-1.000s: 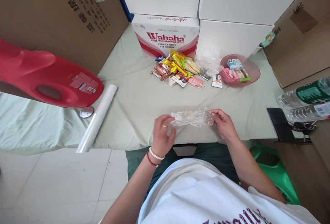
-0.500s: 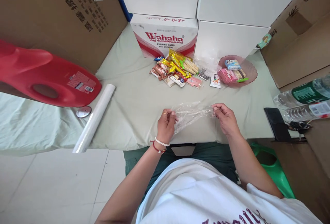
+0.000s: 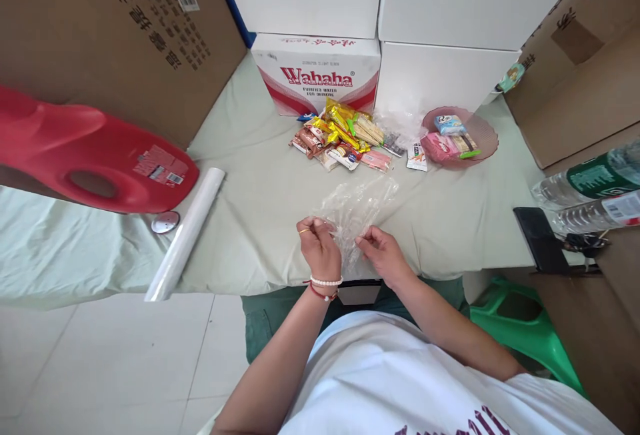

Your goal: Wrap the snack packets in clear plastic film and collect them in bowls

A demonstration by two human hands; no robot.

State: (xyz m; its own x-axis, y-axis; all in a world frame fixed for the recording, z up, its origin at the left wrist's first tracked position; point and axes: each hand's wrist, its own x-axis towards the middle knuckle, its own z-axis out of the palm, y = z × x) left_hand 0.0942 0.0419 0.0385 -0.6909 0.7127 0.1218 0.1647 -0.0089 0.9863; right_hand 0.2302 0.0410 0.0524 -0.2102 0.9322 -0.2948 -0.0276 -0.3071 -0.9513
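A clear plastic bag [image 3: 357, 205] lies spread over the near part of the pale green cloth [image 3: 260, 188]. My left hand [image 3: 320, 251] pinches its near left edge, fingers closed; a gold ring and bead bracelets show on that hand and wrist. My right hand [image 3: 383, 255] pinches the bag's near edge a little to the right, fingers closed too. The two hands are close together near the table's front edge.
A heap of wrapped snacks [image 3: 345, 138] lies further back, beside a pink bowl [image 3: 483, 128] holding more snacks. A white roll [image 3: 187, 231] and a red jug [image 3: 95, 161] are at left. Boxes [image 3: 315, 75] line the back. Bottles [image 3: 590, 185] and a black phone [image 3: 537, 238] sit at right.
My right hand has come in leftward along the bag, close to my left hand. The bag, earlier stretched between the hands, now lies spread away from me on the cloth.
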